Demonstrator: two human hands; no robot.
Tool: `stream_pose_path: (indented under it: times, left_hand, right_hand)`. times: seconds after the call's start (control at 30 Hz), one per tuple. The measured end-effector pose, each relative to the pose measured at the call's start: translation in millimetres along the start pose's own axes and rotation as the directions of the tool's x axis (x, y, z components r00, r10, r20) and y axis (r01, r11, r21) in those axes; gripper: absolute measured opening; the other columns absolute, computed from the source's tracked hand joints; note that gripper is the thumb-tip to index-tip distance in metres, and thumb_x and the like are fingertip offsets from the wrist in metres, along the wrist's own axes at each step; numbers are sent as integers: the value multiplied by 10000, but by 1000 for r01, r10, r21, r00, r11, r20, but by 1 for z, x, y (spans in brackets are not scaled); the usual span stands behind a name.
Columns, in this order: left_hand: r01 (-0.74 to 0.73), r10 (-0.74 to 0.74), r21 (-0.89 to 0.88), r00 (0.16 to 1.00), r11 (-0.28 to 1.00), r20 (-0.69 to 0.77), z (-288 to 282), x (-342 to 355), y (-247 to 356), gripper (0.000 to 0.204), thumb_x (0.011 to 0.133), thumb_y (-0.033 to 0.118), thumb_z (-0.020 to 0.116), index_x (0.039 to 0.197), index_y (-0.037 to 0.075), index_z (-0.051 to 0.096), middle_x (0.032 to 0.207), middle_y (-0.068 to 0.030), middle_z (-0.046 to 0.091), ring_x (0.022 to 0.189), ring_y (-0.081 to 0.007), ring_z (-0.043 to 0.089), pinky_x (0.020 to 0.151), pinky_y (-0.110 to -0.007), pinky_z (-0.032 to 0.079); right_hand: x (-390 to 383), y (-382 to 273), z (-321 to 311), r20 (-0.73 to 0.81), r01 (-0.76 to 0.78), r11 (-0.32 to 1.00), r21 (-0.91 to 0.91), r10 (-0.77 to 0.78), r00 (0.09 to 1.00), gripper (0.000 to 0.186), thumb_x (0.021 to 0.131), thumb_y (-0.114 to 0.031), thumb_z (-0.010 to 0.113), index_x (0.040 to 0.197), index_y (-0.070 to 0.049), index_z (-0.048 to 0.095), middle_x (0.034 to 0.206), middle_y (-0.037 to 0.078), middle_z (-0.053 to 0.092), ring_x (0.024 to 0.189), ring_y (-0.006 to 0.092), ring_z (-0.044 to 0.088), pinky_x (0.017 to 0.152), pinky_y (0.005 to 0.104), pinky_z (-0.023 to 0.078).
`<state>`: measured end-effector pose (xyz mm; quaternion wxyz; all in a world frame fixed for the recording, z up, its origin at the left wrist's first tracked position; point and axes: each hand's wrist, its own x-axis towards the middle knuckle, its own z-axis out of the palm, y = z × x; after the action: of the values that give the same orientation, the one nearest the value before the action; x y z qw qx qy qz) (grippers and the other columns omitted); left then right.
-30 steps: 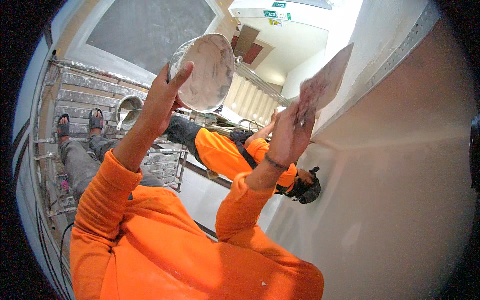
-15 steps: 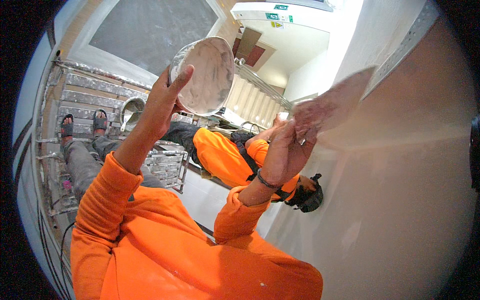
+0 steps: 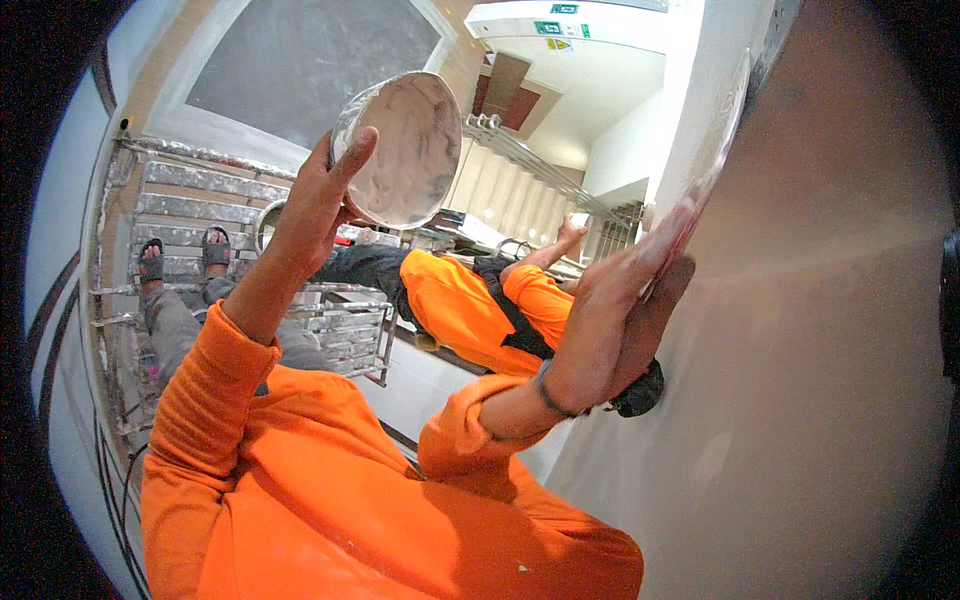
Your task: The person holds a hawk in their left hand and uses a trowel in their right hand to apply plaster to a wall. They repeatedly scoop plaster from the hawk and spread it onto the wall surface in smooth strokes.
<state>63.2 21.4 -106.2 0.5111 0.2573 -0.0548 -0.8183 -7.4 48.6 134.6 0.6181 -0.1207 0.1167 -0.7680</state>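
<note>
My left hand (image 3: 322, 190) grips a round bucket (image 3: 408, 150) by its side, thumb over the rim. The bucket is tilted with its mouth toward me, and pale plaster coats its inside. In my right hand (image 3: 615, 325) is a broad, plaster-smeared putty knife (image 3: 728, 135), seen almost edge-on. Its blade lies along the edge of the wall (image 3: 820, 330); exact contact is hard to make out. Fingers partly hide its handle end. A perforated metal corner strip (image 3: 778, 35) shows at the wall edge beyond the blade.
A co-worker in orange (image 3: 465, 310) stands below to the right, an arm stretched toward the wall. My feet are on a plaster-splashed slatted platform (image 3: 195, 205), where another pail (image 3: 266, 222) stands, partly behind my forearm. Cables (image 3: 108, 480) hang at the left.
My right hand has turned and moved rightward, bringing the putty knife from face-on to nearly edge-on along the wall edge. The bucket has shifted slightly left. The co-worker's raised hand has moved.
</note>
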Motion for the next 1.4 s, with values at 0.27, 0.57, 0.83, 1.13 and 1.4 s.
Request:
stream_pose_path:
  times: [0.27, 0.57, 0.83, 1.13, 1.4]
  left_hand:
    - [15, -13, 44, 999, 999, -53, -10, 2, 0, 781, 834, 554, 634, 1340, 13, 386, 1155, -155, 548, 929, -219, 656, 672, -300, 596]
    - [17, -18, -6, 996, 1000, -87, -13, 1, -3, 745, 834, 546, 643, 1308, 16, 419, 1114, -128, 570, 885, -181, 659, 660, -268, 581]
    - [48, -49, -42, 999, 998, -15, -10, 9, -7, 698, 852, 530, 629, 1285, 21, 429, 1103, -136, 569, 889, -194, 662, 685, -302, 584]
    - [46, -48, -54, 998, 997, -34, -20, 3, -11, 730, 842, 530, 642, 1293, 6, 410, 1129, -161, 555, 912, -230, 663, 690, -323, 594]
    - [50, -51, -31, 998, 998, -33, -28, -2, -3, 759, 837, 536, 644, 1325, 14, 387, 1151, -167, 548, 956, -248, 655, 725, -344, 594]
  right_hand:
    - [-14, -37, -56, -231, -27, 993, -112, 1, 973, 481, 939, -51, 380, 1402, 65, 319, 1463, 203, 350, 1346, 261, 368, 1129, 415, 328]
    - [41, -24, -12, -54, -140, 988, 69, 143, 988, 436, 950, -37, 424, 1381, 27, 392, 1444, 178, 389, 1337, 293, 379, 1123, 465, 321]
    - [-31, -9, -17, -42, -5, 999, 40, 7, 999, 421, 954, -80, 436, 1370, -19, 423, 1446, 135, 409, 1312, 219, 422, 1115, 421, 334]
    - [45, -30, -58, -226, -45, 993, -112, 18, 974, 400, 915, -47, 439, 1295, 73, 474, 1348, 197, 503, 1234, 286, 502, 1062, 414, 400]
    - [62, -44, -42, -145, -20, 998, -53, 12, 989, 403, 915, -61, 438, 1294, 71, 475, 1339, 219, 485, 1210, 278, 514, 1019, 401, 433]
